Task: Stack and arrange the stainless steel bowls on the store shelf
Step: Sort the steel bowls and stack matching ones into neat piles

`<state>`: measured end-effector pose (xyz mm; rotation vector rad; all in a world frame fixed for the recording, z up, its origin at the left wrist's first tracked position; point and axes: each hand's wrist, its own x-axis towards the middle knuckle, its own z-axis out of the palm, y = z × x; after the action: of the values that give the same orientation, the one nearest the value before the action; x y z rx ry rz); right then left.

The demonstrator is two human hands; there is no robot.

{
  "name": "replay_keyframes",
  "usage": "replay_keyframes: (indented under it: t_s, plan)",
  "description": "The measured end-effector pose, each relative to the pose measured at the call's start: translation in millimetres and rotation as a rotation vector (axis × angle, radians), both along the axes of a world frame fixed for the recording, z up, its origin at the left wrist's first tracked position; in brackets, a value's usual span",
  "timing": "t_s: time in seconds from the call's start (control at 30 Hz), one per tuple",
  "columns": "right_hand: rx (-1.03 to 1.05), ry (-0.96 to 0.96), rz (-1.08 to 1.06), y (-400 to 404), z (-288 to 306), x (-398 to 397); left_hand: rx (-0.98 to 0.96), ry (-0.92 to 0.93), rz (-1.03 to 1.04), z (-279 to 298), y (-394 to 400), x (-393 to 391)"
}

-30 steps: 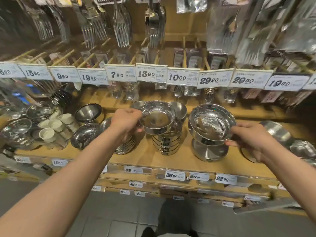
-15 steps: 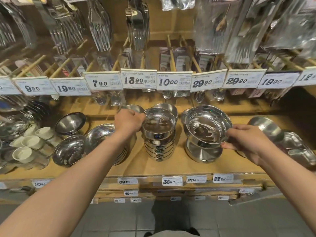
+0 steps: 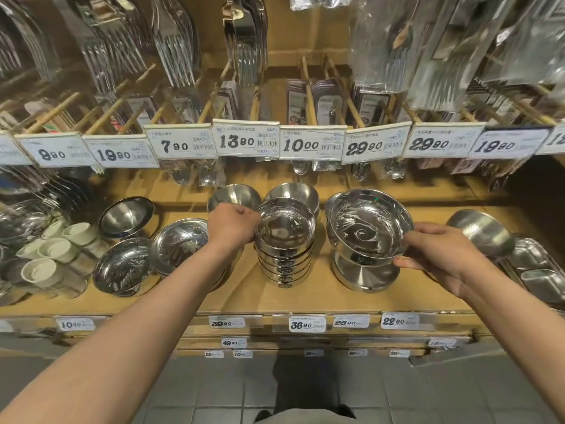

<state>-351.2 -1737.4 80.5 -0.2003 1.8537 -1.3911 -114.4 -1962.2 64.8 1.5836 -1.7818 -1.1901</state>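
At the centre of the frame the left hand (image 3: pixel 232 223) gripped the left rim of the top bowl (image 3: pixel 286 223), which sat on a stack of like bowls (image 3: pixel 284 266) on the wooden shelf (image 3: pixel 305 298). Fingers were curled over the rim; the thumb could not be seen. Right of centre, the right hand (image 3: pixel 440 255) pinched the right rim of a wide bowl (image 3: pixel 368 228), thumb above and fingers beneath, resting on an upturned bowl (image 3: pixel 365 275). Two further bowls (image 3: pixel 292 191) stood behind the stack. At the left lay shallow dishes (image 3: pixel 180 243) and white cups (image 3: pixel 55 249). Price tags (image 3: pixel 246 142) ran across the middle, with forks (image 3: pixel 174 41) hanging in the upper left.
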Motion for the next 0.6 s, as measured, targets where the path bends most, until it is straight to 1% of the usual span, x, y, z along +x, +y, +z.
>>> replay_keyframes:
  t_s: [0.27,0.5,0.6]
  plan:
    - [0.005,-0.01,0.025,0,-5,-6,0.009,-0.011,0.003,3,4,0]
    - [-0.002,-0.03,0.033,2,-2,-6,0.063,0.056,0.01,3,8,1]
    - [0.002,-0.031,0.04,3,-2,-5,0.06,0.039,0.0,4,11,1]
